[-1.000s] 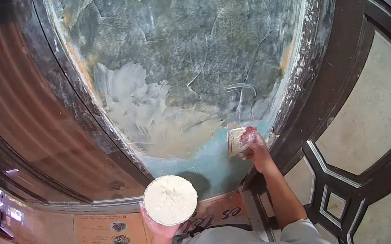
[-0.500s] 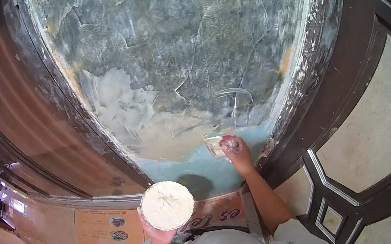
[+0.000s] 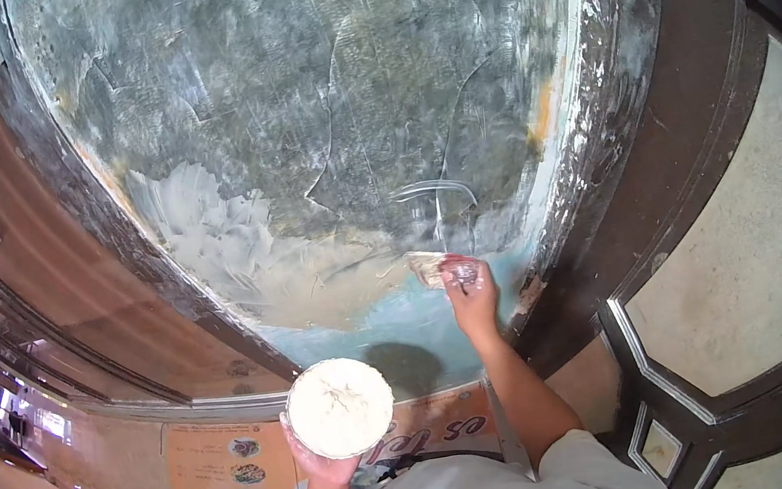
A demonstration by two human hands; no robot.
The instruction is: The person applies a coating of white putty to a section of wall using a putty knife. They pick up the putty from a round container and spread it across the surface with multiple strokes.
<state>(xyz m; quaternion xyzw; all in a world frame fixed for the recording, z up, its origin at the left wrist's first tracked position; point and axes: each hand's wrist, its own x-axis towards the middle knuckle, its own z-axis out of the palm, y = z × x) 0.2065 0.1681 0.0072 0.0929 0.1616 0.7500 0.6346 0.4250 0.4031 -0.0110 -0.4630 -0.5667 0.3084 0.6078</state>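
Note:
My left hand (image 3: 322, 462) holds up a round tub of white filler paste (image 3: 341, 406) from its underside and near edge. My right hand (image 3: 471, 295) grips a putty knife (image 3: 429, 267) whose flat blade is smeared with pale paste. The blade is at the lower part of the wall panel (image 3: 389, 93), close to the border between pale paste and light blue paint. White residue coats the right fingers. Fresh pale filler (image 3: 207, 231) is spread over the lower left of the dark, mottled panel, and thin curved streaks mark the surface above the knife.
Dark wooden frames border the panel on both sides. To the right is a wooden door (image 3: 730, 214) with pale inset panels and silver trim. An orange printed banner (image 3: 208, 474) lies along the bottom, and a brown glossy surface (image 3: 60, 264) stands at left.
My right hand has shifted slightly up against the wall, and the blade has turned to a steeper angle. My view has swung a little to the right. The tub stays in my left hand.

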